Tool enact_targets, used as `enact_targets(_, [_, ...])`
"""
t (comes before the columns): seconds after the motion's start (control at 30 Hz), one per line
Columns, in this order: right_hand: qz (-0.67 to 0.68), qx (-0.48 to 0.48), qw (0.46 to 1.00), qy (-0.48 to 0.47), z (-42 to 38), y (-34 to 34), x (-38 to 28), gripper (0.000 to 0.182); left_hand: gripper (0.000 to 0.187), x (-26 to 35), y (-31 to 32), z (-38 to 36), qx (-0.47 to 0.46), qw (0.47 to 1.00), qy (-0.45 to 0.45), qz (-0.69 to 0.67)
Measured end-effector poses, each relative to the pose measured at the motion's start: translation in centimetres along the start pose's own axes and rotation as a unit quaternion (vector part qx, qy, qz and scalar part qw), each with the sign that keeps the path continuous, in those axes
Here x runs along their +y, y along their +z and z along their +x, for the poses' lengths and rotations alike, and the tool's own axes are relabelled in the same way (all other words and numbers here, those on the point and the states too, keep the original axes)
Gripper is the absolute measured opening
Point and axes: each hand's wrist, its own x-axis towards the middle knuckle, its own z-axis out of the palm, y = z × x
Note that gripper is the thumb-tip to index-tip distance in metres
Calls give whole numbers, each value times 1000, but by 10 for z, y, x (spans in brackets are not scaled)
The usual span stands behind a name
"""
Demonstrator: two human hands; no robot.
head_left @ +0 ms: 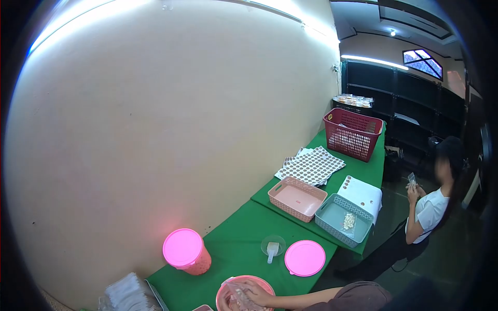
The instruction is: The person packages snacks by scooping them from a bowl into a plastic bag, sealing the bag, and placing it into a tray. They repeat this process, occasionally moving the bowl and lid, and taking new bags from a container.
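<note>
At the bottom of the head view, both hands are over a round pink tub [265, 284]. My right hand [258, 293] reaches in from the right, its fingers closed on a clear plastic bag [240, 297] with pale pieces in it. My left hand [225, 300], partly cut off by the frame edge, holds the bag's left side. A pink lid [305, 258] lies right of the tub. Behind the tub, a clear bowl [266, 241] holds a white scoop [272, 251].
A pink-lidded container [187, 251] stands by the wall. Farther along are a pink basket [297, 198], a teal basket [344, 220], sticker sheets [313, 165] and a maroon crate [353, 135]. Another person [429, 212] stands at the right, holding a small packet. Plastic bags [127, 294] are at lower left.
</note>
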Motion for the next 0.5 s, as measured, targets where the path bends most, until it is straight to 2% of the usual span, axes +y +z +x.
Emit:
enact_targets(0.07, [-121,-18,990,-71,-7,16,20,46,50,-15,4,1,-50,997,-15,-49])
enact_targets(0.1, [-122,-16,990,-71,-7,23,30,46,50,-24,5,3,-74,994,-23,-73])
enact_targets(0.17, [72,-48,993,-83,-5,32,44,51,52,-46,6,6,-121,985,-37,-121])
enact_targets(0.2, [72,-48,993,-83,-4,29,40,51,53,-57,6,7,-143,978,-44,-144])
enact_targets(0.27, [-35,-28,994,-101,-4,17,26,57,50,-86,6,10,-152,977,-43,-144])
enact_targets(0.3, [-35,-28,994,-101,-2,12,10,57,48,-94,4,11,-161,976,-41,-144])
enact_targets(0.33, [-8,3,999,-36,0,7,-9,46,48,-93,1,11,-161,975,-41,-144])
enact_targets(0.37, [19,33,999,29,0,4,-18,39,43,-83,-5,12,-136,987,-48,-70])
enact_targets(0.4, [19,33,999,28,-2,3,-9,39,39,-74,-9,10,-109,993,-53,4])
enact_targets(0.43, [-26,10,999,21,-1,0,2,38,33,-58,-11,8,-78,993,-88,24])
enact_targets(0.5, [-71,-14,997,16,0,-1,25,37,33,-65,-13,7,-68,992,-94,50])
